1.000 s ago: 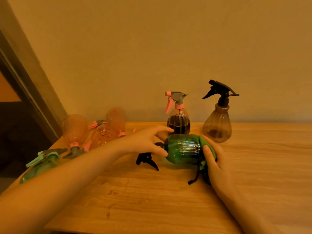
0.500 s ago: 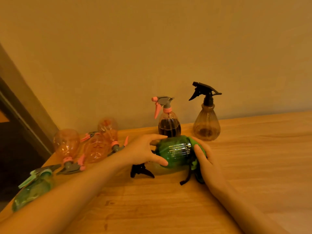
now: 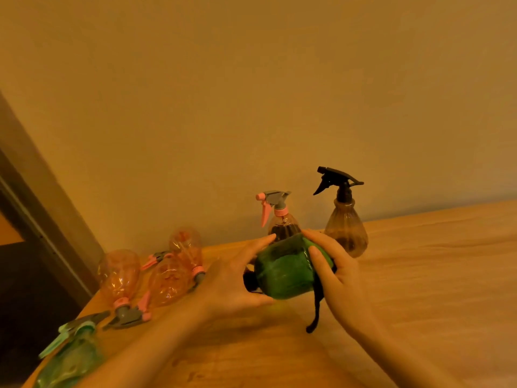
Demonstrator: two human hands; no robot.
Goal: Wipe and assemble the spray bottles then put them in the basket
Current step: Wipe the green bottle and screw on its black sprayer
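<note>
No legible label or writing on the green bottle, held lying sideways just above the counter. Left hand curls around its neck end. Right hand presses a green cloth against its base, fingers curled over.

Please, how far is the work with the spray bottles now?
Two assembled bottles, pink-topped and black-topped, stand at the wall. The left hand holds the green bottle; the right hand wipes it with a cloth. The pink bottles lie waiting. No basket shows.
</note>
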